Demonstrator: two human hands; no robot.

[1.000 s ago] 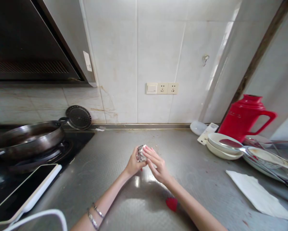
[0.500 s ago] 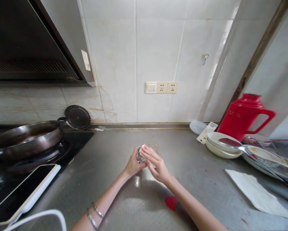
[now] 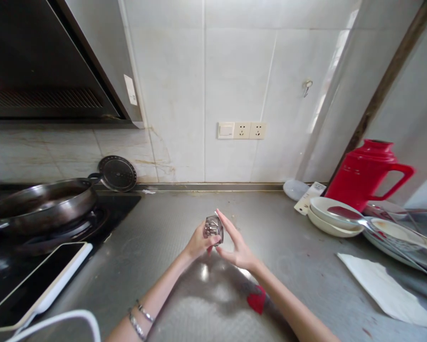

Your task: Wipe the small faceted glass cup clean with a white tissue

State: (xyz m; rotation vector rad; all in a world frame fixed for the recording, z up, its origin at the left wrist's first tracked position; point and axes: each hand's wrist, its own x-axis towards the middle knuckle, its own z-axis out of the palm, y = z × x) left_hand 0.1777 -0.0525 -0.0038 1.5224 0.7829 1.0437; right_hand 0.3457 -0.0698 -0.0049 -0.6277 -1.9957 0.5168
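A small clear patterned glass jar point(image 3: 213, 228) is held above the steel counter in front of me. My left hand point(image 3: 200, 242) wraps round its left side, with the thumb across its lower front. On the jar's right side, my right hand point(image 3: 239, 246) has its fingers and thumb spread apart, with the fingertips close to the jar; whether they touch it is hard to tell. A bit of red shows just below the jar. A red piece point(image 3: 256, 300) lies on the counter beside my right forearm.
A pan point(image 3: 52, 209) and a white-edged tablet point(image 3: 38, 285) are on the stove at left. At right are a red thermos point(image 3: 365, 175), stacked bowls point(image 3: 336, 228), plates with utensils and a white cloth point(image 3: 384, 289). A steel counter point(image 3: 156, 228) runs between.
My right hand has opened and moved slightly right, off the jar's front, so more of the glass shows. The white material seen at its top is mostly out of sight. The view has shifted slightly.
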